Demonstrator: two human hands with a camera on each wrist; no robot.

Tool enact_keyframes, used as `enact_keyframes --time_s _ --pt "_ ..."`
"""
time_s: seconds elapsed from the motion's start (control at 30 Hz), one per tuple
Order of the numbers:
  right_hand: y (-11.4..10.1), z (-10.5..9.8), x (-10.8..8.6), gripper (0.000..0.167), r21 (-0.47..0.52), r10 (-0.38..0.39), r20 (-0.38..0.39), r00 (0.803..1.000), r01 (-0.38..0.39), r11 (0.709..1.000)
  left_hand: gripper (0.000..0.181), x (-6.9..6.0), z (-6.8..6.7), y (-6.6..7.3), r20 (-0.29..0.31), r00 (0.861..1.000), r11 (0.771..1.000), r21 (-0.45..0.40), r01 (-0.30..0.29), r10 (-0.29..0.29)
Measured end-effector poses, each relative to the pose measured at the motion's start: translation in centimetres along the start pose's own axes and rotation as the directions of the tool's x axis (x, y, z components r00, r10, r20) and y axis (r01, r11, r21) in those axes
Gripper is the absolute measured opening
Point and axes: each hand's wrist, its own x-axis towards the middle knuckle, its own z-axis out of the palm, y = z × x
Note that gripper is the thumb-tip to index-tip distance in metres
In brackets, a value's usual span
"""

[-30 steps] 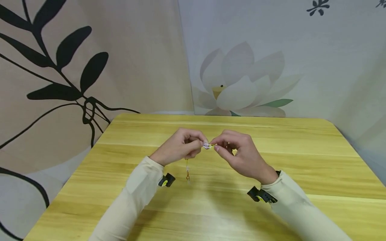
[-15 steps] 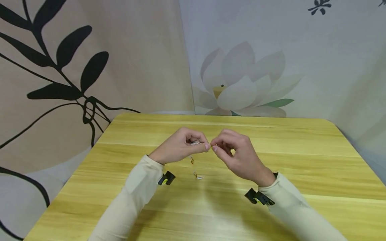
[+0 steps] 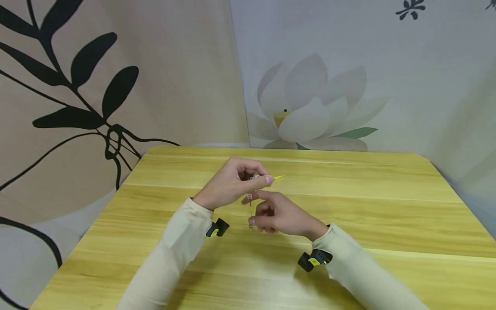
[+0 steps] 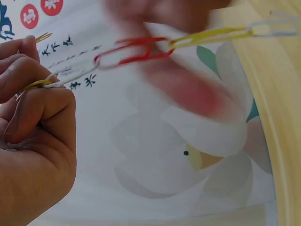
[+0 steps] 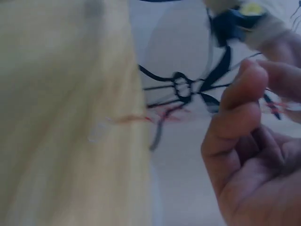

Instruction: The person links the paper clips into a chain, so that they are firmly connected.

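My left hand (image 3: 242, 181) pinches a yellow paper clip (image 3: 279, 177) between thumb and fingers, its end poking out to the right. From that hand dangles a chain of paper clips (image 3: 250, 209). In the left wrist view a white clip (image 4: 75, 76) leaves the curled fingers, followed by a red clip (image 4: 153, 57), a yellow clip (image 4: 207, 37) and another pale clip. My right hand (image 3: 277, 213) is beside the hanging chain with bent, spread fingers, blurred in the left wrist view. Whether its fingertips touch the chain cannot be made out.
Under both hands lies a yellow wood-grain table (image 3: 379, 224). Behind its far edge hangs a pale backdrop (image 3: 426, 86) printed with a lotus and dark leaves. Each wrist wears a small black camera, the left camera (image 3: 218, 227) and the right camera (image 3: 314, 259).
My right hand has let go of the clip at my left fingertips and moved down and left to the hanging chain. The left hand has risen slightly, still pinching its clip.
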Motion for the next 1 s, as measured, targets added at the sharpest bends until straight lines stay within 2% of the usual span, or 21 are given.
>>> enact_keyframes --time_s 0.07,0.13,0.27,0.37,0.47,0.6,0.67,0.87,1.0 --pt "0.7 0.4 0.4 0.026 0.025 0.046 0.053 0.998 -0.047 0.999 0.012 0.1 -0.1 0.2 -0.005 1.0 1.0 0.002 0.0 0.0" --pt "1.5 0.6 0.6 0.02 0.024 0.08 0.075 0.994 -0.082 0.996 0.012 0.0 -0.3 0.3 -0.012 1.0 1.0 -0.006 0.002 -0.003" --pt "2.6 0.1 0.1 0.02 -0.001 0.123 0.044 0.991 -0.123 0.992 0.012 -0.5 -1.2 0.4 -0.056 0.998 0.999 -0.011 0.033 -0.033" --pt "3.3 -0.4 -0.6 0.021 -0.03 0.126 0.014 0.992 -0.126 0.992 0.012 -1.1 -1.9 0.2 -0.086 0.994 0.998 -0.008 0.067 -0.068" --pt "3.8 -0.8 -1.3 0.019 -0.101 0.099 -0.017 0.995 -0.1 0.99 0.012 -1.7 -2.2 0.1 -0.098 0.991 0.996 0.001 0.09 -0.09" --pt "4.3 -1.2 -2.2 0.017 -0.19 0.062 -0.048 0.997 -0.07 0.979 0.012 -2.2 -2.4 0.0 -0.108 0.99 0.996 0.014 0.093 -0.091" --pt "4.4 -1.4 -2.7 0.017 -0.198 0.061 -0.064 0.996 -0.072 0.977 0.011 -2.4 -2.4 0.1 -0.114 0.99 0.996 0.017 0.086 -0.084" --pt "4.2 -2.6 -4.2 0.016 -0.146 0.089 -0.178 0.98 -0.116 0.983 0.012 -2.5 -2.3 -0.1 -0.111 0.991 0.997 0.014 0.07 -0.068" --pt "3.9 -2.9 -4.8 0.017 -0.116 0.105 -0.3 0.948 -0.146 0.983 0.015 -2.7 -2.0 -0.7 -0.089 0.992 0.996 0.018 0.092 -0.09"
